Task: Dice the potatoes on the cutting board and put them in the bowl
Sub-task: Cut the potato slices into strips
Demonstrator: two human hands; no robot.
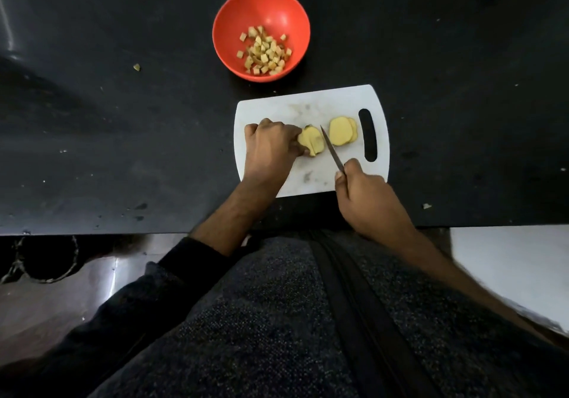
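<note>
While hands work | cutting board [311, 102] on black countertop [123, 120]

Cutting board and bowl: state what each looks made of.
Cutting board: probably white plastic, matte and scuffed, with a moulded handle slot. Bowl: likely orange-red plastic, smooth with a soft sheen on its inner wall; glazed ceramic cannot be ruled out.

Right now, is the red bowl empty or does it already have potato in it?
Partly filled. The red bowl holds a small pile of potato cubes across its bottom, with bare red wall above them.
</note>
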